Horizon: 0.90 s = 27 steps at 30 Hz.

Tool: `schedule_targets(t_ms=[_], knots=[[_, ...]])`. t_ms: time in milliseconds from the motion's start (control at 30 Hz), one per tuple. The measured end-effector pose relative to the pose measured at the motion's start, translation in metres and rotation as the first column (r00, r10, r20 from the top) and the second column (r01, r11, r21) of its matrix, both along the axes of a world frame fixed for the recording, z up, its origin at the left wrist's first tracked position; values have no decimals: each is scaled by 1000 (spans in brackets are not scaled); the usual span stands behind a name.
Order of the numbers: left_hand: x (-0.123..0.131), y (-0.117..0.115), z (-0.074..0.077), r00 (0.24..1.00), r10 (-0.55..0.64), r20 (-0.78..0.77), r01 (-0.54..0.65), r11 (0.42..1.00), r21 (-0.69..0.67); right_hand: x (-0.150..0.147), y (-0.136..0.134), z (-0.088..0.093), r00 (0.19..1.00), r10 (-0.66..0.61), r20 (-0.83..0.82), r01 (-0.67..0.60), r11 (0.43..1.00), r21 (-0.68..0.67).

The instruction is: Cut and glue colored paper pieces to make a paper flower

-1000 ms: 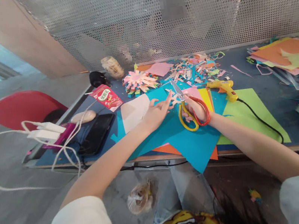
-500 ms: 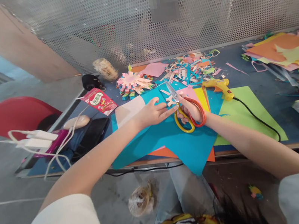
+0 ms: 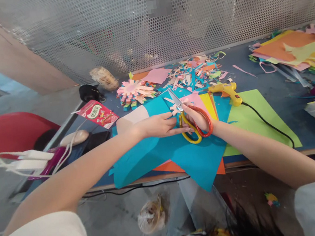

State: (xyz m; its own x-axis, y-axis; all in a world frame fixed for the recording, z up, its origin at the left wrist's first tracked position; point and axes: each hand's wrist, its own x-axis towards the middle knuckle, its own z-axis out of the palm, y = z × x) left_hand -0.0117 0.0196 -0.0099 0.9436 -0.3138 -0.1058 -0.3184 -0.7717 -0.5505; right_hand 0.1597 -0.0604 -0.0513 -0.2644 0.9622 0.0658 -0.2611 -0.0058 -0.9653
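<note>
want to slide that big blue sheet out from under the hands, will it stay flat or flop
The blue sheet is thin paper, so probably light and floppy. Its corner overhangs the table edge, so it may droop or crease. The left hand rests on it, so pulling could tear it.

Left hand (image 3: 159, 126) now drawn back from scissor blades, lying flatter on blue paper (image 3: 150, 151), fingers (image 3: 181, 130) pointing right toward yellow scissor handle. A second ago fingers were spread near blade tip. Right hand (image 3: 196, 116) with scissors (image 3: 186, 119) sits slightly nearer body. Blue paper bulges at left edge, shifted toward desk (image 3: 278, 87) front.
</note>
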Motion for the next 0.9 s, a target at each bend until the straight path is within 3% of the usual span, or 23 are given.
schedule_targets(t_ms=[100, 267, 533, 667, 767, 833, 900], knots=[[-2, 5, -6, 990, -92, 108, 81, 992, 99, 0, 0, 0, 1000, -12, 1, 12, 1000, -12], [-6, 9, -14, 969, -79, 233, 60, 994, 88, 0, 0, 1, 1000, 2, -1, -2, 999, -54], [-14, 16, -17, 948, 229, 219, -242, 969, 37, -1, -4, 6, 999, 19, 35, -15, 992, -123], [-23, 22, -22, 869, 403, 289, -359, 913, -193, 0, -2, 3, 999, 37, 39, -31, 987, -160], [-26, 18, -26, 793, 534, 293, -374, 806, -458, -1, -2, 2, 999, 37, 34, -30, 985, -172], [-25, 12, -27, 780, 562, 275, -351, 757, -552, -1, -2, 3, 999, 36, 30, -31, 985, -168], [-22, 6, -26, 796, 540, 273, -320, 759, -568, -1, -3, 5, 999, 37, 28, -32, 986, -161]])
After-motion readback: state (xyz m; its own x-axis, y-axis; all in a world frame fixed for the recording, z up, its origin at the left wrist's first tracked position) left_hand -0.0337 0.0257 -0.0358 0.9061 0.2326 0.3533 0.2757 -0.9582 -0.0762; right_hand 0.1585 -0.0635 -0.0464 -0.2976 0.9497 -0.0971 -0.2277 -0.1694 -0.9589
